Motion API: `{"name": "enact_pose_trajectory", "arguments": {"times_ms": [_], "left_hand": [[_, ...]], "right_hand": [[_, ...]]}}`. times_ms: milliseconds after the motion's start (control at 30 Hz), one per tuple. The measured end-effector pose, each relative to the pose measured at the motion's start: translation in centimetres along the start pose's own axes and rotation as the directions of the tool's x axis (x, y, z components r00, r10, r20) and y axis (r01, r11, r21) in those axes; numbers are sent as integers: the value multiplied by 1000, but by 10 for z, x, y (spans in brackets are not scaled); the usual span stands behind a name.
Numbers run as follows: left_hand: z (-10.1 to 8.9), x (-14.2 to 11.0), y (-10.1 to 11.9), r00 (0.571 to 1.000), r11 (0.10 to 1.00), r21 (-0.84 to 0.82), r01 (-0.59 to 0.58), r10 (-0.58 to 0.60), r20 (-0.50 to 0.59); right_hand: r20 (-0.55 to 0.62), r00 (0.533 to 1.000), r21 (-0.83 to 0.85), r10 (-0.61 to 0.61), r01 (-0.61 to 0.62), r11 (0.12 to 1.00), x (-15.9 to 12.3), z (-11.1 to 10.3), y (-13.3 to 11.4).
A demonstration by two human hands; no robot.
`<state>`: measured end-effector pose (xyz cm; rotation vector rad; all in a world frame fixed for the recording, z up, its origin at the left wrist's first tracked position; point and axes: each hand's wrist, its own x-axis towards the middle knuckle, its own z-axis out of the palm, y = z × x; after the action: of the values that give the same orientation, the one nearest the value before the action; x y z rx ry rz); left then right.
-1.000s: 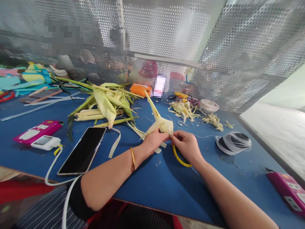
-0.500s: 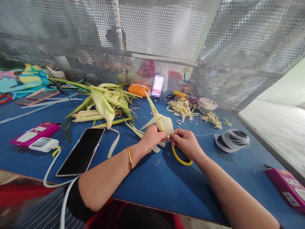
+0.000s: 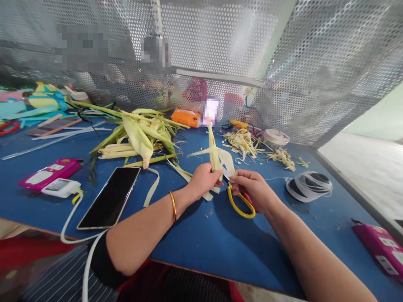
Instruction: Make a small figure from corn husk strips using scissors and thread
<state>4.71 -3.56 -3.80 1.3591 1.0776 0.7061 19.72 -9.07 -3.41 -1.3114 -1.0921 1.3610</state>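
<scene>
Around the lower end of an upright folded corn husk piece point(image 3: 214, 151), the fingers of my left hand point(image 3: 204, 180) are closed. My right hand point(image 3: 253, 188) pinches the end of a pale husk strip point(image 3: 228, 160) that curves out from this piece to the right. Another narrow strip of it sticks out to the left. Beneath my right hand lie yellow-handled scissors point(image 3: 235, 208), their blades partly hidden by the hands. Loose husk strips point(image 3: 182, 173) rest on the blue table point(image 3: 201, 239) just beyond my left hand.
At the left back is a heap of corn husks point(image 3: 135, 138), with a phone point(image 3: 108, 199) and cable in front. Husk scraps point(image 3: 242, 142) lie at the right back near a spool of white line point(image 3: 308, 186). Purple boxes point(image 3: 379, 247) sit at both sides. A perforated metal screen point(image 3: 214, 37) stands behind.
The husk piece has swung from leaning left to nearly upright. My right hand has drawn slightly to the right with the strip, and more of the scissors shows.
</scene>
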Motion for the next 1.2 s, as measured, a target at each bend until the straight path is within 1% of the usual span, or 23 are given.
{"name": "enact_pose_trajectory", "arguments": {"times_ms": [133,200,300,400,533,600,633,667,700,767,800,833,867,900,967,1000,1067,1100,1133,1200], "left_hand": [[-6,5,-3,999,1000,21,4,-3,-45],[-9,10,-7,997,997,69,-23,28,-75],[-16,18,-13,992,978,202,-60,80,-95],[-24,25,-16,988,946,317,-68,107,-108],[-36,29,-12,978,910,410,-58,134,-159],[-41,31,-11,975,909,415,-44,129,-180],[-43,32,-10,975,913,407,-35,121,-188],[-45,33,-10,974,918,396,-23,110,-197],[-47,34,-9,973,926,377,-10,95,-209],[-51,36,-9,969,943,333,15,68,-237],[-52,37,-9,967,950,312,24,58,-250],[-52,37,-9,964,956,293,30,50,-260],[-52,38,-8,963,960,278,32,45,-266],[-52,38,-8,962,964,265,31,43,-268],[-51,37,-6,963,971,236,28,37,-269],[-50,36,-5,963,976,216,27,33,-269],[-50,35,-4,961,984,178,26,24,-274],[-50,35,-3,960,987,161,26,20,-280],[-51,35,-2,957,989,147,25,18,-288],[-55,38,0,950,991,129,20,22,-313]], "right_hand": [[95,993,130,74,-86,988,-11,-2,-16],[155,985,163,70,-96,982,-17,-3,-25],[229,973,179,-2,-40,983,-26,-7,-36],[234,968,171,-93,53,984,-33,-16,-43],[147,961,184,-233,205,961,-42,-32,-47],[58,946,204,-318,300,932,-47,-39,-50],[0,929,227,-369,359,905,-49,-42,-51],[-56,905,261,-422,422,868,-51,-45,-53],[-109,869,312,-483,492,813,-53,-48,-56],[-187,798,444,-572,588,676,-55,-52,-61],[-202,783,508,-588,597,621,-55,-54,-63],[-206,786,555,-583,584,592,-54,-55,-65],[-201,807,575,-555,556,600,-51,-55,-66],[-191,841,562,-506,516,646,-47,-55,-65],[-195,903,440,-382,429,789,-33,-54,-59],[-214,923,342,-319,377,861,-25,-52,-53],[-305,923,158,-235,292,943,-9,-49,-39],[-338,919,85,-201,242,967,-3,-47,-32],[-352,919,32,-179,202,979,3,-45,-26],[-318,936,-41,-148,143,989,9,-41,-17]]}}
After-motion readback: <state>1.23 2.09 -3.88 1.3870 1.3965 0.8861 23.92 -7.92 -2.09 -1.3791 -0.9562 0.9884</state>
